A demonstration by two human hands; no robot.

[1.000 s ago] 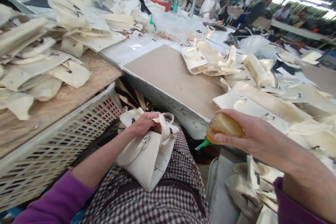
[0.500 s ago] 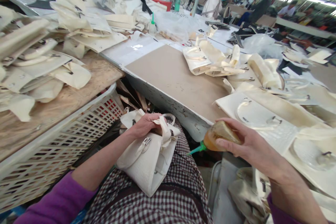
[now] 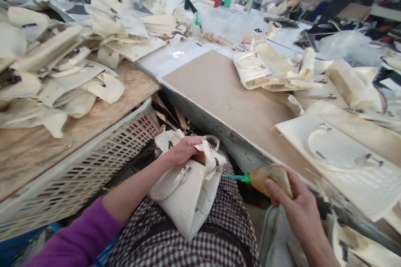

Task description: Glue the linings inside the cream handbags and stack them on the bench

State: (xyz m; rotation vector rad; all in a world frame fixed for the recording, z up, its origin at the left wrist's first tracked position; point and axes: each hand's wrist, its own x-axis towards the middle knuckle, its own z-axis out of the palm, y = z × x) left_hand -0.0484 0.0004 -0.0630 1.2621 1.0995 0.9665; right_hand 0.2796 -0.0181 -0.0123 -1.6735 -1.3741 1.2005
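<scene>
On my lap, over a checked apron [image 3: 232, 212], rests a white handbag [image 3: 180, 194] with a crocodile-like texture, handles and small metal fittings. My left hand [image 3: 186, 150] is closed on its upper edge; the fingertips are partly hidden by the bag's flap. My right hand [image 3: 293, 194] grips a squeeze bottle [image 3: 266, 179] of amber liquid, held on its side. Its thin green nozzle [image 3: 236, 177] points left, with the tip at or very near the bag's open right side; whether it touches I cannot tell.
A white plastic basket [image 3: 125, 142] stands to my left beside a wooden table [image 3: 134, 87] heaped with cream bag pieces [image 3: 72, 79]. Ahead is a brown-topped worktable [image 3: 216, 87] with more handbags [image 3: 341, 146] at right. A green-capped bottle [image 3: 196, 29] stands farther back. Co-workers sit beyond.
The bottle has tipped from nozzle-down to nearly level, its nozzle now at the bag's right side. My left hand keeps its hold on the bag. The whole view has shifted a little.
</scene>
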